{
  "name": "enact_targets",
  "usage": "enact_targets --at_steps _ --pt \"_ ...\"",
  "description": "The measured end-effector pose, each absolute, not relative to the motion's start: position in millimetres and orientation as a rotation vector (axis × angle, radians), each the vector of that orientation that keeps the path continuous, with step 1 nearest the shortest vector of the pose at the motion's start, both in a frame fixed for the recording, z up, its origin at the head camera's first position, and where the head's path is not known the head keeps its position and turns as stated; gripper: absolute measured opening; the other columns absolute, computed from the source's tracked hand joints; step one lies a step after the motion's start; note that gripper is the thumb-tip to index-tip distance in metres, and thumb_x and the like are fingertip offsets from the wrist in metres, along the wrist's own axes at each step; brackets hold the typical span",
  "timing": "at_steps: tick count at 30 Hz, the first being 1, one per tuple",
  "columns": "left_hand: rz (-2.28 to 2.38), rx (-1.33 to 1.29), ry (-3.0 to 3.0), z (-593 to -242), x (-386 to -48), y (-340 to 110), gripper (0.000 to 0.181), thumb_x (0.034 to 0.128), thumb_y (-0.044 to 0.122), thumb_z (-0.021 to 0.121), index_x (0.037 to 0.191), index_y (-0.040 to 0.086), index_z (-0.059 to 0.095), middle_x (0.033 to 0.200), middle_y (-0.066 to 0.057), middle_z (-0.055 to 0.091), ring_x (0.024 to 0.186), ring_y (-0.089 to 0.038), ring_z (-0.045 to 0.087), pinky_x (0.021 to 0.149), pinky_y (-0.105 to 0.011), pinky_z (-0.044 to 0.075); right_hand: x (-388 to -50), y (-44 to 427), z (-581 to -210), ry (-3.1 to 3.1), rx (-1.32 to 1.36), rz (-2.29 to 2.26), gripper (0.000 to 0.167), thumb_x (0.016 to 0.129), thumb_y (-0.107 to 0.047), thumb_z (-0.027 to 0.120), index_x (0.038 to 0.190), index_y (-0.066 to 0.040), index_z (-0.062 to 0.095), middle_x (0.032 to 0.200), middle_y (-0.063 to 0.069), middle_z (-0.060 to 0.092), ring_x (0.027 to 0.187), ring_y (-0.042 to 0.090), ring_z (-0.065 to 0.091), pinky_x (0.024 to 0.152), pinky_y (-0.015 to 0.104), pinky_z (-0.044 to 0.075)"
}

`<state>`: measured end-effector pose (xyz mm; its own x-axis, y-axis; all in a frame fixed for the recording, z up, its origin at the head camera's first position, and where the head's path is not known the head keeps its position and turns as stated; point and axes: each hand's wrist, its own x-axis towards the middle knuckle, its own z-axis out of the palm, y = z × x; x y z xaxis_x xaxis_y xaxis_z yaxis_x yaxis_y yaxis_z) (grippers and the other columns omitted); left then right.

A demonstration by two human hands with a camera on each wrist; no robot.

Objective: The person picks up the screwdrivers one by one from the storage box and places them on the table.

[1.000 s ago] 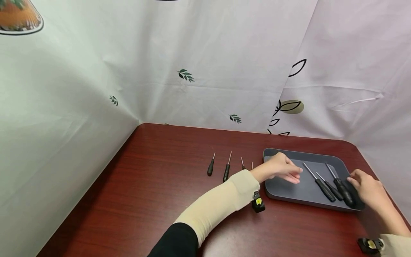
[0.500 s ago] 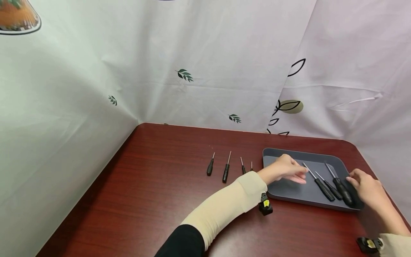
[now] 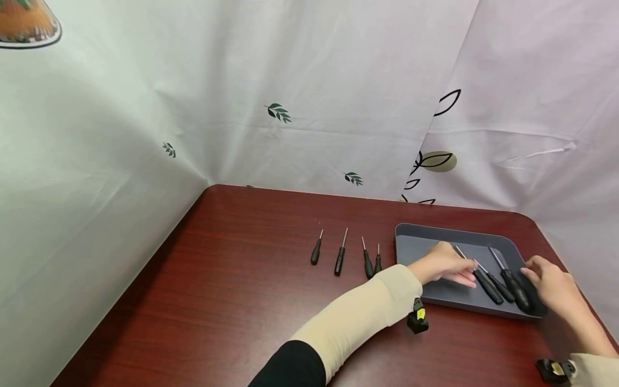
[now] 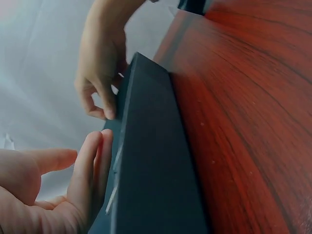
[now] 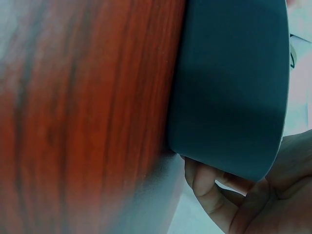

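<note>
A grey rectangular tray lies at the table's right, with several black-handled screwdrivers in its right half. My left hand is over the tray, beside a long screwdriver. In the left wrist view its thumb and fingers are apart, with nothing between them. My right hand holds the tray's right end by the rim; in the right wrist view its fingers bend against the outer wall. Also in the tray are a slimmer screwdriver and a thick-handled screwdriver.
Several small screwdrivers stand apart from the tray on the red-brown table, among them a short one, a longer one and a close pair near the left forearm. A white printed curtain hangs behind the table and along its sides.
My left hand has moved right across the tray toward the screwdrivers. With the forearm shifted, more of the close pair on the table shows. The right hand has stayed at the tray's end.
</note>
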<state>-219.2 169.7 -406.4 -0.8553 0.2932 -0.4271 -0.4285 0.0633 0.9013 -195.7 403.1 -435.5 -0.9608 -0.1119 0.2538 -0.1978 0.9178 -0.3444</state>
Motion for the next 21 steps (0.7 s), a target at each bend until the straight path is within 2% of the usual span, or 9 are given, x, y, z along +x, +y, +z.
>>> enact_targets --at_steps 5,12,18,21 --pt "1.790 -0.162 1.895 -410.7 -219.2 175.5 0.021 0.0864 0.002 0.074 0.069 -0.008 0.069 0.060 -0.020 0.066 0.072 -0.040 0.071 0.054 -0.029 0.062 -195.1 403.4 -435.1 -2.846 0.232 0.544 0.008 0.094 0.007 0.061 0.091 0.010 0.054 0.082 0.034 0.060 0.064 0.041 0.056 0.052 0.057 0.044" --pt "1.796 -0.171 1.900 -414.6 -219.4 181.9 0.022 0.0857 0.000 0.075 0.067 -0.009 0.069 0.057 -0.020 0.064 0.069 -0.040 0.071 0.052 -0.030 0.061 -195.4 403.1 -432.9 -2.838 0.224 0.545 0.008 0.094 0.006 0.060 0.091 0.010 0.054 0.083 0.035 0.059 0.068 0.048 0.056 0.056 0.061 0.043" --pt "1.739 -0.130 2.002 -416.3 -218.3 186.8 0.029 0.0866 0.006 0.076 0.063 -0.008 0.067 0.053 -0.018 0.063 0.064 -0.037 0.071 0.049 -0.026 0.060 -194.8 400.3 -432.3 -2.846 0.224 0.541 0.009 0.094 0.007 0.060 0.091 0.010 0.053 0.082 0.034 0.060 0.068 0.047 0.057 0.056 0.062 0.043" --pt "1.743 -0.132 2.003 -416.9 -217.2 189.5 0.032 0.0878 0.008 0.075 0.062 -0.010 0.066 0.053 -0.020 0.062 0.065 -0.039 0.070 0.051 -0.029 0.061 -195.3 398.8 -431.0 -2.848 0.224 0.543 0.009 0.094 0.007 0.061 0.091 0.010 0.053 0.081 0.033 0.060 0.067 0.046 0.056 0.056 0.062 0.043"
